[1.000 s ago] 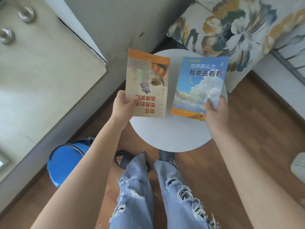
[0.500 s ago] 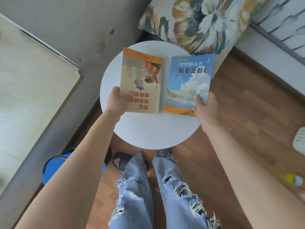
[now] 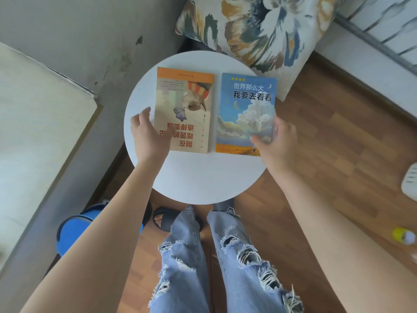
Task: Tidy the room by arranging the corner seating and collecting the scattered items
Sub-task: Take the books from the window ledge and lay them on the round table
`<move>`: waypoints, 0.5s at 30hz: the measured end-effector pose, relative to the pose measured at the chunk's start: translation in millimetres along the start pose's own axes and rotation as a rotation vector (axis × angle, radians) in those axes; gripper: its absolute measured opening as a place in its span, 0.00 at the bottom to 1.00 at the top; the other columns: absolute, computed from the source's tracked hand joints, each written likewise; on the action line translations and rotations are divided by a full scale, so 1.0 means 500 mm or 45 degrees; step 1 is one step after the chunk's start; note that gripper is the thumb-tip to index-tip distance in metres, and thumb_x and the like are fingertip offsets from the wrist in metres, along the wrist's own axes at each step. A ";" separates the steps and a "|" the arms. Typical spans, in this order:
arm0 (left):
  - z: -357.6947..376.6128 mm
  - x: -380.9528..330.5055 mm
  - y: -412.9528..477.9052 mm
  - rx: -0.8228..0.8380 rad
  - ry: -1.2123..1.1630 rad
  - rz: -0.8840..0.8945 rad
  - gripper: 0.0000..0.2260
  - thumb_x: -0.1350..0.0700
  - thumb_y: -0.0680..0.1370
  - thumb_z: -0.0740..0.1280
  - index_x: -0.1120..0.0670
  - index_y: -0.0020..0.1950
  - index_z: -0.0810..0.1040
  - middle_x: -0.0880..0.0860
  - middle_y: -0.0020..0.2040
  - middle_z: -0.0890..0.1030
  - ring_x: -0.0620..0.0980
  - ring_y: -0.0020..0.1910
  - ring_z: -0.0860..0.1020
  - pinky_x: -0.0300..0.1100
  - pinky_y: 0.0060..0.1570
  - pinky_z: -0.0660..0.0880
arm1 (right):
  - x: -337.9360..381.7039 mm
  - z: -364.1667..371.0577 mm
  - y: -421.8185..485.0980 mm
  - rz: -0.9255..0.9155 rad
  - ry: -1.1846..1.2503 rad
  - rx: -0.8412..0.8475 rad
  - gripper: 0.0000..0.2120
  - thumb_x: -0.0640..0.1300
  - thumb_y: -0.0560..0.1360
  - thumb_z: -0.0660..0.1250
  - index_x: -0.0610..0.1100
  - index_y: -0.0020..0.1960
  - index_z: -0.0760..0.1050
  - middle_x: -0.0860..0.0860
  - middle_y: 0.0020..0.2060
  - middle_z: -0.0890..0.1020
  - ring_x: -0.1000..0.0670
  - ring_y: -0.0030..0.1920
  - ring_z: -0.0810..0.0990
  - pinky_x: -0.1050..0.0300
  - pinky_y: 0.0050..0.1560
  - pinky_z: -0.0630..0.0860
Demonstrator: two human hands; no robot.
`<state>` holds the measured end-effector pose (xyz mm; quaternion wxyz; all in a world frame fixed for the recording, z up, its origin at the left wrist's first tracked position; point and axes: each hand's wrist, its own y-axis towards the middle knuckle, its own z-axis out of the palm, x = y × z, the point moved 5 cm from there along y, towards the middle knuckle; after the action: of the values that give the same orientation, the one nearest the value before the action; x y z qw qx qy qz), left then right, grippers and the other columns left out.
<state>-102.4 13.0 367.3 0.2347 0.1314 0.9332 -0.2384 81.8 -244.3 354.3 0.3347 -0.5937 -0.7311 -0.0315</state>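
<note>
Two books lie flat side by side on the round white table [image 3: 203, 177]. The beige book with an orange band [image 3: 187, 105] is on the left, turned upside down to me. The blue book with clouds [image 3: 246, 109] is on the right. My left hand [image 3: 149, 134] hovers at the beige book's lower left corner with fingers spread, thumb over the cover. My right hand [image 3: 277, 143] is motion-blurred at the blue book's lower right corner, its fingers loose over the edge.
A floral cushion [image 3: 259, 26] rests in the corner behind the table. A white cabinet top [image 3: 33, 132] is on the left and a blue bin [image 3: 74, 233] is below it. On the wood floor at right lie a yellow-capped bottle [image 3: 404, 236] and a white object [image 3: 410, 181].
Both books went down from my hands onto the table. My left hand let go and spread its fingers; my right hand is loosening from the blue book.
</note>
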 end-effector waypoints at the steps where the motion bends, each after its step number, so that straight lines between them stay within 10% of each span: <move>1: -0.002 -0.010 -0.006 -0.042 0.105 0.096 0.32 0.48 0.73 0.72 0.53 0.73 0.63 0.53 0.70 0.66 0.53 0.68 0.66 0.48 0.62 0.70 | 0.005 -0.001 -0.005 -0.073 -0.094 -0.006 0.32 0.56 0.66 0.74 0.47 0.66 0.71 0.49 0.60 0.75 0.48 0.63 0.70 0.50 0.62 0.72; 7: 0.063 -0.066 -0.057 0.173 0.450 0.563 0.39 0.40 0.71 0.71 0.49 0.76 0.58 0.54 0.77 0.56 0.56 0.75 0.55 0.54 0.71 0.59 | 0.046 0.033 -0.029 -0.392 -0.358 0.151 0.43 0.57 0.71 0.73 0.46 0.78 0.58 0.38 0.76 0.57 0.38 0.76 0.53 0.44 0.74 0.56; 15: 0.098 -0.060 -0.044 0.195 0.545 0.560 0.40 0.39 0.71 0.70 0.49 0.77 0.56 0.54 0.79 0.50 0.56 0.77 0.48 0.55 0.72 0.55 | 0.067 0.056 -0.020 -0.372 -0.441 0.190 0.40 0.59 0.73 0.69 0.49 0.78 0.56 0.40 0.78 0.48 0.40 0.78 0.46 0.47 0.75 0.55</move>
<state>-66.2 -34.5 352.6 0.0681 0.3945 0.8899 -0.2184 57.7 -206.6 353.7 0.2391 -0.4518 -0.8560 0.0769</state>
